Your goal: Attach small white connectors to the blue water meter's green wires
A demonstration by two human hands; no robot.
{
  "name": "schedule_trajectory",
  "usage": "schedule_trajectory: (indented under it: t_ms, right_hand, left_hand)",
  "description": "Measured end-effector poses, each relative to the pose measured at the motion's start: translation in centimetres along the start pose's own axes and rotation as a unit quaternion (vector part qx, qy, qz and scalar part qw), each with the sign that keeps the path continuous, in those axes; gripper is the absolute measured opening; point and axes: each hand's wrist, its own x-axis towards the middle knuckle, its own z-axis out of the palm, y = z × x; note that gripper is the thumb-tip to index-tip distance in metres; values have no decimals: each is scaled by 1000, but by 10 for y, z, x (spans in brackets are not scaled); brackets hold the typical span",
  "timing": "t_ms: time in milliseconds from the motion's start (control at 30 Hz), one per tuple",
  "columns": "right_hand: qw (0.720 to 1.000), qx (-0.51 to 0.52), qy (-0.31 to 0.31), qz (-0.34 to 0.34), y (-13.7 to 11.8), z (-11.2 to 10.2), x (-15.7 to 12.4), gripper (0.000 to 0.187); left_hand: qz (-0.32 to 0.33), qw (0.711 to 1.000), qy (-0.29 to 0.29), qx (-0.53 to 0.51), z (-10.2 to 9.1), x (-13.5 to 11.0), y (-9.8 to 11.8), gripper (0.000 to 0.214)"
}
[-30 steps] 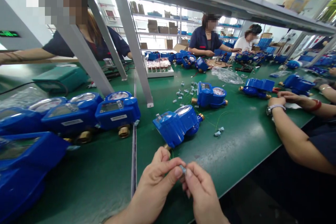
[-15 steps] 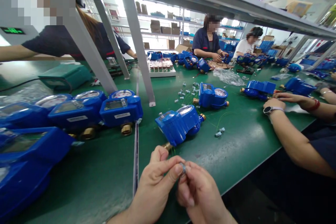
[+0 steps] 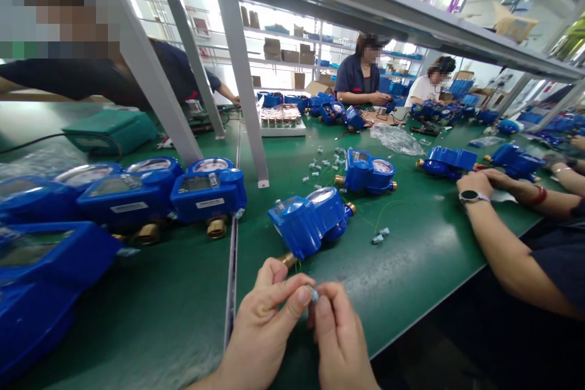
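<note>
1. Both hands have slid slightly lower and leftward since the earlier frame, pinch unchanged.
2. Far left, a row of blue meters [image 3: 137,195] sits on the green table [image 3: 411,268].
3. The left hand [image 3: 265,329] pinches a small clear seal piece [image 3: 314,294] between thumb and forefinger.
4. A blue water meter [image 3: 308,219] lies just beyond the hands.
5. The right hand [image 3: 340,341] pinches the same piece from the other side.
6. Further right, a co-worker's forearm [image 3: 503,237] rests on the table edge.

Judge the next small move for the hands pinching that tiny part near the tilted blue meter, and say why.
Probably carry the small seal, pinched between left hand and right hand, to the blue meter: a thin green wire seems to lie by its brass fitting.
</note>
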Motion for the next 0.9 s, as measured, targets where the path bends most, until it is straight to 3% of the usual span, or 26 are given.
schedule_trajectory:
  t_ms: [67,133,167,233,300,333,367,467,500,567,667,767,900]
  right_hand:
    - [976,-125,73,-160,6,-1,-1,19]
    - [960,-162,83,-211,10,-2,1,17]
    - [975,-129,60,-174,11,-1,4,16]
    - [999,36,-35,2,8,1,11,27]
    - [946,232,-130,184,3,1,18,27]
    - [919,286,-151,225,0,0,20,26]
    - [917,292,-153,224,-2,-2,22,25]
    - [986,86,-128,58,-3,-13,22,29]
    - [992,-3,-127,-15,-2,-17,21,27]
    - [975,-129,-123,-136,2,-22,19,22]
    - [930,-240,-102,-260,6,-24,17,21]
    - [886,-315,-82,-331,6,-24,18,23]
    - [872,-299,-50,-384,15,-25,17,22]
  left_hand:
    - [-10,1000,13,-12,2,-1,-3,21]
    - [-17,999,22,-24,3,-1,-5,20]
    - [-22,999,24,-27,3,0,-6,19]
    - [-24,999,21,-24,2,2,-7,21]
    - [-17,1000,-2,-9,-2,5,-7,25]
    - [-11,1000,-17,3,-4,6,-6,26]
    - [-7,1000,-23,13,-8,7,-5,25]
    - [2,999,-13,43,-18,5,3,29]
    - [-3,998,-9,64,-22,4,6,33]
    - [-37,990,-19,133,-26,1,14,38]
    - [-101,966,-77,224,-25,-3,22,52]
    - [-118,958,-97,243,-15,-7,20,54]
    - [-146,970,-65,182,2,-17,7,53]
